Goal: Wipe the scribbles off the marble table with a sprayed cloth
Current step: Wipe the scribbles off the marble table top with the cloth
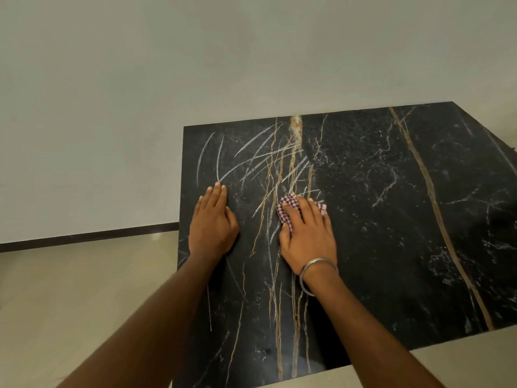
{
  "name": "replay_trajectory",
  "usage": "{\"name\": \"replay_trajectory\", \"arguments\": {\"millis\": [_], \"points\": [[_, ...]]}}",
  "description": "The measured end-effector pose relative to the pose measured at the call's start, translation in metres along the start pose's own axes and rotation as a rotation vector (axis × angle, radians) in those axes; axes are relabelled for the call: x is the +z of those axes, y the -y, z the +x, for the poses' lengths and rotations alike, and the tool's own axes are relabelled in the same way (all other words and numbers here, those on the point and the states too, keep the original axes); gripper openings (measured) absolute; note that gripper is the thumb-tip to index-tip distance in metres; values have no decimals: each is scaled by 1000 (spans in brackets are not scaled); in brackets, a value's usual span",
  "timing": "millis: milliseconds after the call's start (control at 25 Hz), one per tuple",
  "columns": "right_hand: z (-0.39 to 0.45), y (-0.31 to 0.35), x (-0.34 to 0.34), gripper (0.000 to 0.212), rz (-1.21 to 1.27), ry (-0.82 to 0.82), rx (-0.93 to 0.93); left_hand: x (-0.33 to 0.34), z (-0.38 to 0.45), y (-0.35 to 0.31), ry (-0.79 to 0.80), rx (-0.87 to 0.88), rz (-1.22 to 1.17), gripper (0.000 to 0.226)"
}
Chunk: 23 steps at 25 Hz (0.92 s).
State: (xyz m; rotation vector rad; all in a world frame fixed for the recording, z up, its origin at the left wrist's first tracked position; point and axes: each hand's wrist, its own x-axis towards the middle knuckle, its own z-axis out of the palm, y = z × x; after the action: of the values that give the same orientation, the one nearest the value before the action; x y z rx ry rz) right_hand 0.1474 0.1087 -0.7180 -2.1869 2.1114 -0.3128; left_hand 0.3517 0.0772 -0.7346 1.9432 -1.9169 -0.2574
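Observation:
A black marble table [391, 219] with gold and white veins fills the right and centre of the head view. White chalk-like scribbles [246, 161] arc across its far left part. My right hand [307, 236], with a metal bangle on the wrist, presses a red-and-white checked cloth [288, 208] flat on the table just below the scribbles. Most of the cloth is hidden under the palm. My left hand [212, 222] lies flat on the table to the left of it, fingers together, fingertips touching the lower end of one scribble.
A plain pale wall [167, 79] stands behind the table, with a dark skirting strip [89, 236] along its base. Beige floor tiles [70, 303] lie to the left of the table's left edge and beyond its near right corner.

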Motion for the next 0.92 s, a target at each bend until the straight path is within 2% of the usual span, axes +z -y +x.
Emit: {"name": "replay_trajectory", "arguments": {"millis": [160, 280, 480, 600, 760, 920], "points": [[16, -36, -7, 51, 1, -33, 139, 0, 0, -1, 0, -2, 2, 60], [21, -24, -3, 51, -5, -71, 177, 0, 1, -1, -4, -6, 5, 61], [31, 11, 6, 52, 12, -29, 45, 0, 0, -2, -2, -16, 22, 58], [37, -4, 7, 51, 11, -33, -5, -1, 0, -2, 2, -16, 14, 57], [56, -45, -2, 50, -1, -60, 120, -1, 0, -4, 5, -28, 13, 55], [63, -27, 0, 50, 6, -90, 188, -1, 0, -5, 16, -40, 20, 61]]}}
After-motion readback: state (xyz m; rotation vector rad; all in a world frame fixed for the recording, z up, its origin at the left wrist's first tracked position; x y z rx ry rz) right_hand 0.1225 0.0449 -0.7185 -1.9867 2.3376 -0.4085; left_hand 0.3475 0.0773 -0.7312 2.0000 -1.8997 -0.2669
